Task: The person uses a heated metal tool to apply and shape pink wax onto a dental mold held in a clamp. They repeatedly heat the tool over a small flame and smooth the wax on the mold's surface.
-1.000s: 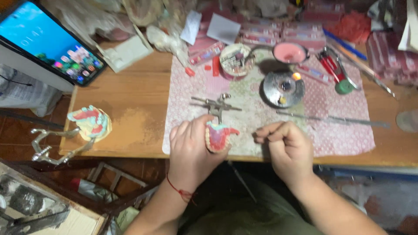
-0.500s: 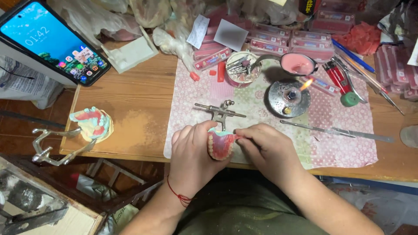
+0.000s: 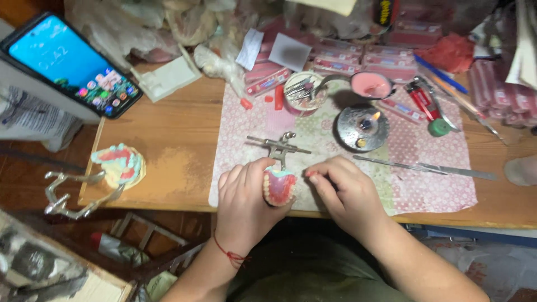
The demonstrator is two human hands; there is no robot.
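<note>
The denture model (image 3: 278, 187) is now gripped by the left hand (image 3: 244, 197); the right hand (image 3: 341, 193), fingers pinched closed, has been brought beside it.

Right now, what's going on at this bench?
A person is working on a pink wax denture set-up on a metal articulator. The left hand grips the denture at the near edge of the patterned mat; the right hand pinches beside it, fingertips at the wax. A small lit burner stands behind, with metal hand instruments lying to its right. A second denture model on another articulator sits at the table's left edge.
</note>
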